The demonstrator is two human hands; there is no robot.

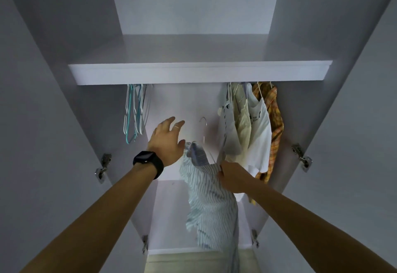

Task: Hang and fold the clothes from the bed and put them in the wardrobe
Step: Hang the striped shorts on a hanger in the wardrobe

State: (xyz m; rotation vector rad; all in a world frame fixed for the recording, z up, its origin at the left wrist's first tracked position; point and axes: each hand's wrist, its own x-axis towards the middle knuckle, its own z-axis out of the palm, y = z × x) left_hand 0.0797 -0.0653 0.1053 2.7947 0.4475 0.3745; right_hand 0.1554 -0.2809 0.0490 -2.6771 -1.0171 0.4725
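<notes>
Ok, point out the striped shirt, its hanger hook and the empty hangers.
striped shirt (211, 204), head view, middle of the cloth.
hanger hook (203, 118), head view, top of the curve.
empty hangers (135, 111), head view, middle of the bunch.

Dim, bluish, wide-angle warped edges

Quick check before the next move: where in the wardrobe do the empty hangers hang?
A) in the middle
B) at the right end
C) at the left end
C: the empty hangers hang bunched at the left end under the shelf, while the hung clothes fill the right end.
</notes>
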